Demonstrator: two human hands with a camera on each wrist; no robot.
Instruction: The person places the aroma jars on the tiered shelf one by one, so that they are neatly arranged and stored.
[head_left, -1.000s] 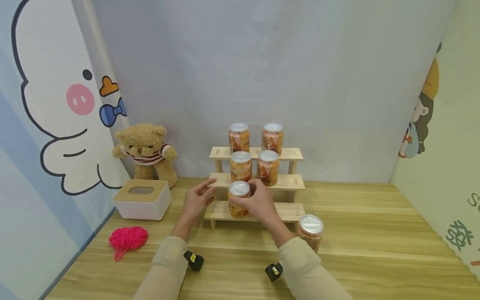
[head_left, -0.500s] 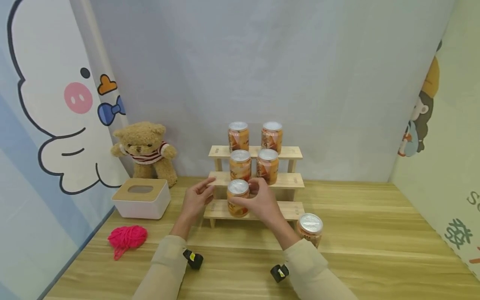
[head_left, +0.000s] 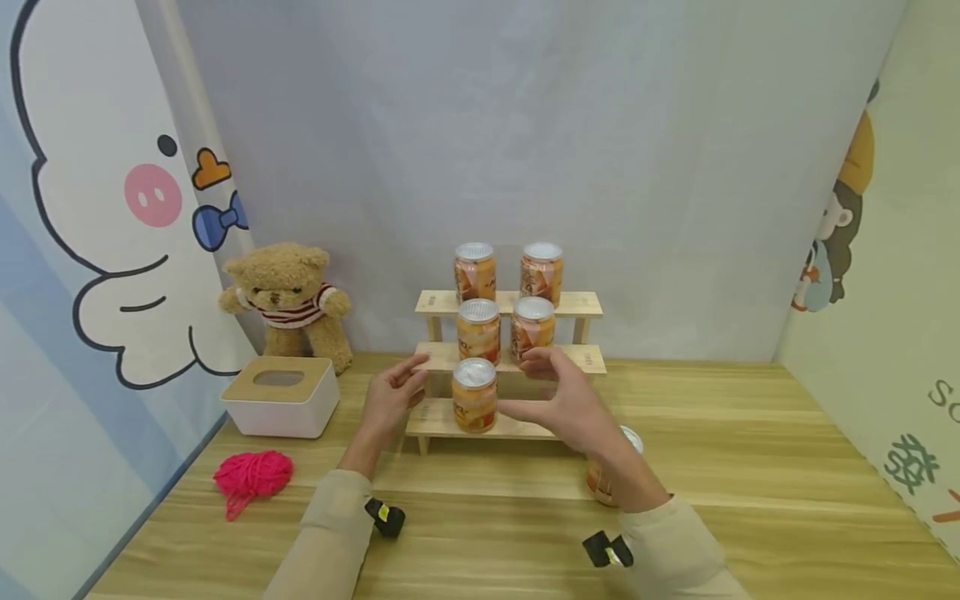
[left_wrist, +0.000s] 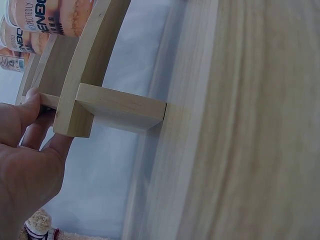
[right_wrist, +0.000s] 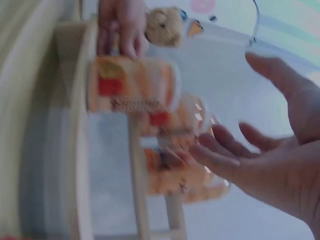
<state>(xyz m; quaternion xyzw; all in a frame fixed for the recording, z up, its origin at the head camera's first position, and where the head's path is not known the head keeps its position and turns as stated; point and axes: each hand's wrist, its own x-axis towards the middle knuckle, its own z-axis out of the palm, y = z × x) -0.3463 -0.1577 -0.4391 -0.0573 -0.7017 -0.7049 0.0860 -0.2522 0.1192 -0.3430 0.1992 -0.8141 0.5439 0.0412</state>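
A three-tier wooden display rack point(head_left: 577, 360) holds orange cans with silver lids. One can point(head_left: 475, 398) stands upright on the left part of the bottom tier. My left hand point(head_left: 390, 402) grips the rack's left end; in the left wrist view its thumb and fingers point(left_wrist: 32, 131) lie around the wooden side. Beside the bottom-tier can, my right hand point(head_left: 573, 408) has its thumb and fingers spread, with nothing between them. That hand point(right_wrist: 280, 155) is apart from the can point(right_wrist: 132, 85) in the blurred right wrist view. Another can point(head_left: 600, 483) stands on the table, partly hidden by my right forearm.
Two cans stand on the top tier and two on the middle one. To the left are a teddy bear point(head_left: 288, 300), a white tissue box point(head_left: 288, 412) with a wooden lid and pink yarn point(head_left: 253, 477). A grey curtain point(head_left: 660, 167) hangs behind the table point(head_left: 720, 450).
My right hand has let go of the bottom-tier can and moved right, fingers spreading. The can stays on its tier. My left hand keeps its place at the rack.
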